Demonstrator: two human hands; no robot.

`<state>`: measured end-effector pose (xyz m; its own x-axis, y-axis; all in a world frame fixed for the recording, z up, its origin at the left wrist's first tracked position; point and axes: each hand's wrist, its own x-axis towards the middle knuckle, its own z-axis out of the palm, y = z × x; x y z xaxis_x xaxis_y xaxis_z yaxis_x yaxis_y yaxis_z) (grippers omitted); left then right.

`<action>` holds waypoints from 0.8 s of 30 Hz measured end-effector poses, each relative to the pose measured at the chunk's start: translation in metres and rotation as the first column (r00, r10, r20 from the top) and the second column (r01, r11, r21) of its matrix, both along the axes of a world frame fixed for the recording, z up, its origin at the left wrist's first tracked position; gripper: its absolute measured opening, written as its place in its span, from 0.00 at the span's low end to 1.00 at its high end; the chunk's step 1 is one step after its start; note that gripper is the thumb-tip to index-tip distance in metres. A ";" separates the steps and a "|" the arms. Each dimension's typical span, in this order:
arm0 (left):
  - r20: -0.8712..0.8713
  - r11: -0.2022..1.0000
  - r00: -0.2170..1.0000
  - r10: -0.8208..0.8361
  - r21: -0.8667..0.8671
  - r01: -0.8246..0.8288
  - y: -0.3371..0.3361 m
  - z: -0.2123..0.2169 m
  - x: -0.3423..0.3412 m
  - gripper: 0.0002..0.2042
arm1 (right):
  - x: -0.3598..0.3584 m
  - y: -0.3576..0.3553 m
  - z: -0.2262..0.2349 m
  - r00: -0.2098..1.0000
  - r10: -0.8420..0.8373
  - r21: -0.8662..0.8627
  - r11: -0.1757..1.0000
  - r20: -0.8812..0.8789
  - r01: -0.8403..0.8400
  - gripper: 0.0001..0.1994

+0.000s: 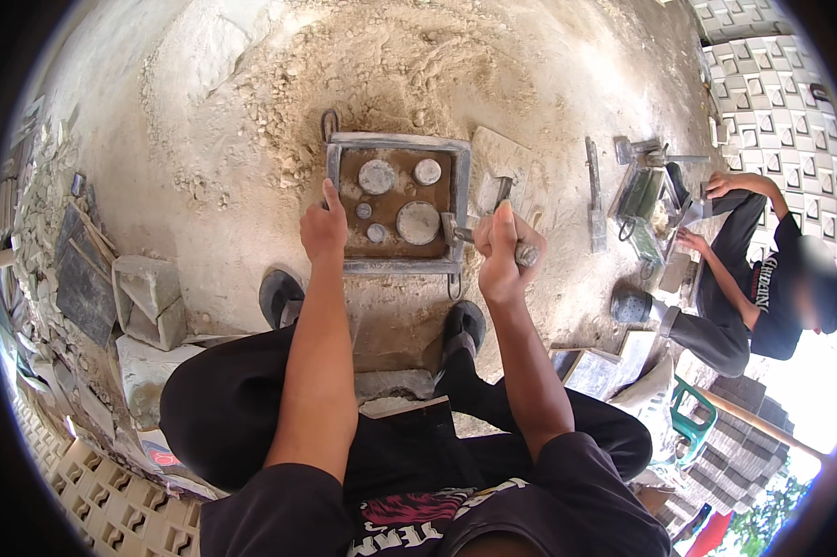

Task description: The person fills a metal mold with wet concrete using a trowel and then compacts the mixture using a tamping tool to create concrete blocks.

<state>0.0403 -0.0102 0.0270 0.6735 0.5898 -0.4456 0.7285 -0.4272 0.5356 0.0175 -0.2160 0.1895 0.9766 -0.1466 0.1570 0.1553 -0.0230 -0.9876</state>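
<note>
Between my feet lies a square metal mould frame (pixel 400 141) with wire loop handles at two corners. Inside it is brown, damp-looking material (pixel 390 188) with several round grey discs of different sizes, such as the large disc (pixel 418 223). My left hand (pixel 324 225) is closed on the frame's left wall, thumb pointing away from me. In my right hand (pixel 504 255) is a hammer (pixel 527 254), its handle across my fist and its head at the frame's right wall. Whether the head touches the wall I cannot tell. A narrow dark piece (pixel 504 190) shows just beyond my right thumb.
A flat pale board (pixel 493 158) lies right of the frame, and a long metal bar (pixel 594 195) farther right. At the right a co-worker (pixel 762 269) sits by another mould (pixel 643 204). Rubble and concrete blocks (pixel 147 297) lie left. Patterned blocks (pixel 780 121) stand stacked.
</note>
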 end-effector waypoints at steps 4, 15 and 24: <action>-0.012 1.000 1.000 -0.015 -0.022 0.015 0.005 0.002 0.002 0.39 | -0.002 -0.007 0.010 0.992 -0.125 0.109 0.987 0.029 0.121 0.24; -0.028 1.000 0.999 -0.016 -0.019 0.015 0.002 0.003 0.001 0.39 | -0.012 0.010 0.026 0.944 -0.328 0.066 0.942 -0.045 0.330 0.24; -0.060 0.998 0.998 -0.026 -0.056 0.022 0.004 -0.004 0.001 0.40 | -0.035 0.009 -0.007 0.975 -0.220 -0.114 0.968 0.035 0.222 0.26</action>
